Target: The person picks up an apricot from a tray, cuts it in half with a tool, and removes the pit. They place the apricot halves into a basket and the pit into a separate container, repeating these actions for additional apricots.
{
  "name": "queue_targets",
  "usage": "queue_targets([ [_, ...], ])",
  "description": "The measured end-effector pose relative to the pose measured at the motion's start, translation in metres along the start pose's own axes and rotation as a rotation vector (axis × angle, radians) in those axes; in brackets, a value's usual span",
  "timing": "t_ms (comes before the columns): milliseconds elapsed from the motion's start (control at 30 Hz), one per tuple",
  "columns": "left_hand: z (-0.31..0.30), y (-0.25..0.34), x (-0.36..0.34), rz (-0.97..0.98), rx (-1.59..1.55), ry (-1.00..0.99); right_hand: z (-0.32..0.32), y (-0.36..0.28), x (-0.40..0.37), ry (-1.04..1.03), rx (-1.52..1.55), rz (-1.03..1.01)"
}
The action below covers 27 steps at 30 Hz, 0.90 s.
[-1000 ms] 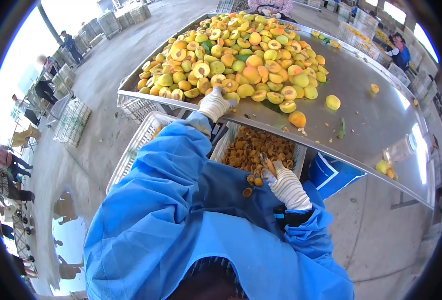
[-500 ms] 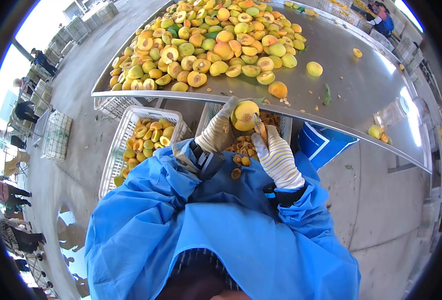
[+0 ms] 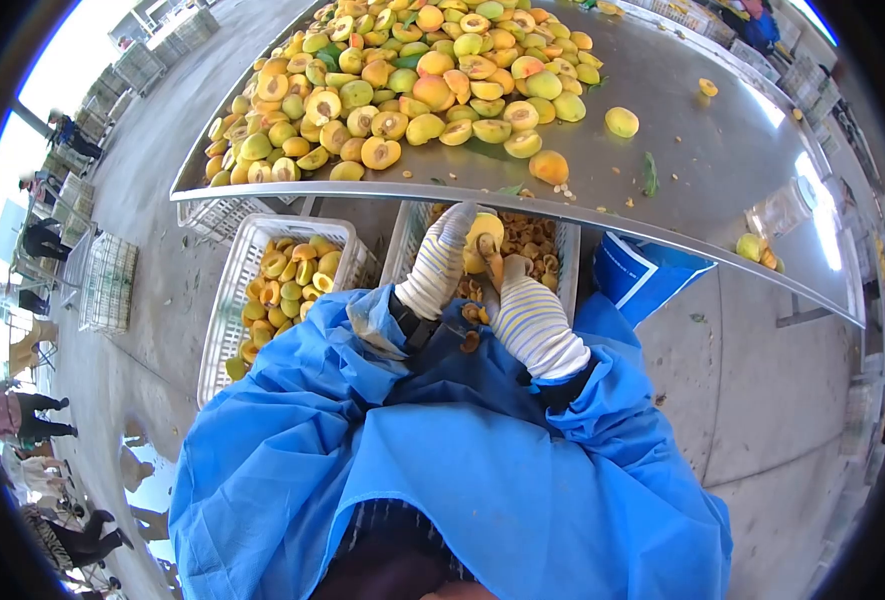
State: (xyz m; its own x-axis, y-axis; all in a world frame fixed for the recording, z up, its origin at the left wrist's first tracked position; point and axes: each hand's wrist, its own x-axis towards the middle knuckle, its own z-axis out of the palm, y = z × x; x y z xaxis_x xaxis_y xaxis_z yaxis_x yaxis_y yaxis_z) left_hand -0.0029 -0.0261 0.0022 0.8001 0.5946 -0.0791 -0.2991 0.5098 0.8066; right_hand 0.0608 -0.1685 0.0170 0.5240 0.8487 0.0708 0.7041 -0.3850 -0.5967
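My left hand (image 3: pixel 436 268), in a striped work glove, is closed around a yellow peach half (image 3: pixel 481 232) just in front of the table edge. My gloved right hand (image 3: pixel 535 320) grips a small pitting tool (image 3: pixel 493 268) with an orange-brown handle. The tool's tip meets the cut face of the peach half, at a brown spot that looks like the pit. Below both hands stands a white crate (image 3: pixel 569 258) holding brown pits and scraps. A few pit pieces (image 3: pixel 471 342) lie on my blue apron.
A metal table (image 3: pixel 602 160) bears a large heap of peach halves (image 3: pixel 412 95). To the left, a white crate (image 3: pixel 218 300) contains peach halves. A blue bag (image 3: pixel 642 277) hangs below the table edge at right. Several people stand far left by stacked crates.
The tool has moved from the peach half's edge onto its cut face. Both hands have turned a little, and the cut face now shows a brown centre. The view has shifted slightly.
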Motion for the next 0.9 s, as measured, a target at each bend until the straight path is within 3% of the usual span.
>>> queue_targets([
  [100,0.000,-0.008,-0.002,0.094,0.035,0.017,0.015,0.010,0.004,0.018,0.197,-0.056],
  [233,0.001,-0.013,-0.002,0.135,0.065,0.080,0.013,0.011,0.004,0.022,0.142,-0.044],
  [367,0.007,0.007,0.000,-0.114,-0.117,0.064,0.012,0.022,0.007,0.060,0.224,-0.127],
  [467,0.005,0.009,0.001,-0.165,-0.226,0.001,-0.002,0.018,0.004,0.157,0.376,-0.064],
  [500,0.016,0.018,-0.005,-0.071,-0.127,0.091,-0.014,0.014,0.005,0.171,0.422,-0.018],
  [567,-0.002,0.012,0.001,-0.128,-0.157,0.091,-0.021,0.032,0.010,0.237,0.391,0.005],
  [767,-0.004,0.011,0.005,-0.203,-0.303,-0.016,-0.021,0.038,0.011,0.198,0.417,0.044],
  [833,-0.005,0.003,0.006,-0.100,-0.177,-0.100,-0.022,0.032,0.010,0.166,0.440,0.063],
  [900,-0.012,0.008,0.006,-0.231,-0.330,-0.090,-0.021,0.031,0.011,0.167,0.416,0.078],
])
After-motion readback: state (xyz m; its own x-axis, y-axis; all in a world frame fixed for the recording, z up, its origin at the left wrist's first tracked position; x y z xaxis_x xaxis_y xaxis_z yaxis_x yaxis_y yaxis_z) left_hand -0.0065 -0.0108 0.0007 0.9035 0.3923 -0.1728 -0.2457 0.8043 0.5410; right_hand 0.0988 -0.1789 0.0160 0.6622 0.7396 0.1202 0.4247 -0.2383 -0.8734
